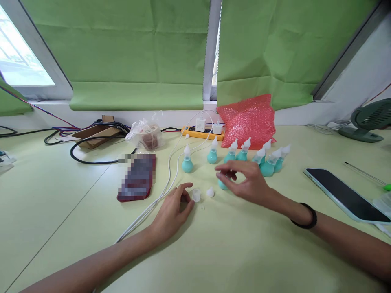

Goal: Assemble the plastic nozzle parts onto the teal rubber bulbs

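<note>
My left hand (172, 211) rests on the table, thumb and loosely bent fingers apart. Just beyond its fingertips lies a small clear plastic piece (196, 195). A small white tip (210, 192) and a tiny clear bit (203, 208) are close by. My right hand (246, 183) is over a teal bulb (222, 185), which it partly hides. A gap shows between its thumb and index finger, with nothing visible in it. Behind stand several bulb nasal aspirators, teal with whitish tips, among them one at left (187, 162) and one in the middle (212, 154).
White cables (170, 179) run past my left forearm to an orange power strip (189, 132). A red phone (137, 179) lies left, another phone (345, 195) right, near a screwdriver (366, 174). Behind are red bubble wrap (249, 122), bagged tape (149, 136) and a cardboard box (94, 139).
</note>
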{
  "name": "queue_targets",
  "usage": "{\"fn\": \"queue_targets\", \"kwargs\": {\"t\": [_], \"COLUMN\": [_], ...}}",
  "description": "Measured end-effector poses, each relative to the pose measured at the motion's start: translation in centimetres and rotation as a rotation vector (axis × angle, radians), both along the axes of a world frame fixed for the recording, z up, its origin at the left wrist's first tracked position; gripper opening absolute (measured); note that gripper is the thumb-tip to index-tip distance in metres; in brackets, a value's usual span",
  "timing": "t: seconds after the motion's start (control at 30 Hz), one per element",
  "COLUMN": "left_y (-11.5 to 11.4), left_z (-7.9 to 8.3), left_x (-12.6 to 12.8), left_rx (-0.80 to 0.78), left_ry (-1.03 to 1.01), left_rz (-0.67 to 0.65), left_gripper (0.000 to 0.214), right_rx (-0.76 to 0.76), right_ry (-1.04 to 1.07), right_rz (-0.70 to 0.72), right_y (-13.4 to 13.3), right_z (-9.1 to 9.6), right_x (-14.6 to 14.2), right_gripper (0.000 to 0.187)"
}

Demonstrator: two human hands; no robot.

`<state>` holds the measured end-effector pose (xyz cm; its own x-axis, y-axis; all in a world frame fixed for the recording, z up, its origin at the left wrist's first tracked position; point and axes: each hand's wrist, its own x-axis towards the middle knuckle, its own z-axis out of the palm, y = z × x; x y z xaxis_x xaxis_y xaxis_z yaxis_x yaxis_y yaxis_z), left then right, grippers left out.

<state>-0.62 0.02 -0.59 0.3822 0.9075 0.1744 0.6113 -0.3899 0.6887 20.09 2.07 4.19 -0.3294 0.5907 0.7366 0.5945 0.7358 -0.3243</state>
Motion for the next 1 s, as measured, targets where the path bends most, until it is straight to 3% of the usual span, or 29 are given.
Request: {"fn": "queue_targets", "kwargs": {"t": [0.17,0.27,0.33,0.57,0.67,0.73,0.8,0.9,1.0], "left_y": [-0.3,-0.5,-0.6,-1.0,-1.2,-1.3,-1.6,-2.3,-3.2], "left_z": [0.2,0.4,0.5,0.7,0.8,0.8,0.9,1.2,1.6], "left_x": [0.2,0.2,0.2,-0.1,-0.1,-0.2,-0.3,-0.5,-0.5], "left_rx": [0.034,0.037,0.040,0.098,0.173,0.245,0.312,0.316,0.172], "left_ry": [-0.023,-0.029,-0.045,-0.167,-0.238,-0.320,-0.418,-0.491,-0.476], "left_rz": [-0.015,0.005,0.011,0.023,0.018,0.008,-0.018,-0.116,-0.233], "left_gripper": [0.031,0.028,0.028,0.026,0.024,0.029,0.039,0.053,0.050], "right_rx": [-0.054,-0.124,-0.172,-0.235,-0.120,0.046,0.120,0.038,-0.056], "right_ry": [-0.045,-0.183,-0.281,-0.351,-0.268,-0.140,-0.029,-0.001,0.048], "right_rz": [-0.147,-0.246,-0.297,-0.305,-0.275,-0.175,-0.076,0.109,0.255], "right_y": [2.6,4.7,6.1,8.9,7.3,5.0,1.9,-2.7,-5.4], "right_z": [2.3,2.5,2.3,1.7,2.8,4.0,5.0,5.3,3.9], "right_x": [1.4,1.0,0.5,0.1,0.5,0.4,0.0,-1.0,-2.0], "right_gripper": [0.041,0.062,0.067,0.024,0.020,0.018,0.017,0.011,0.014]}}
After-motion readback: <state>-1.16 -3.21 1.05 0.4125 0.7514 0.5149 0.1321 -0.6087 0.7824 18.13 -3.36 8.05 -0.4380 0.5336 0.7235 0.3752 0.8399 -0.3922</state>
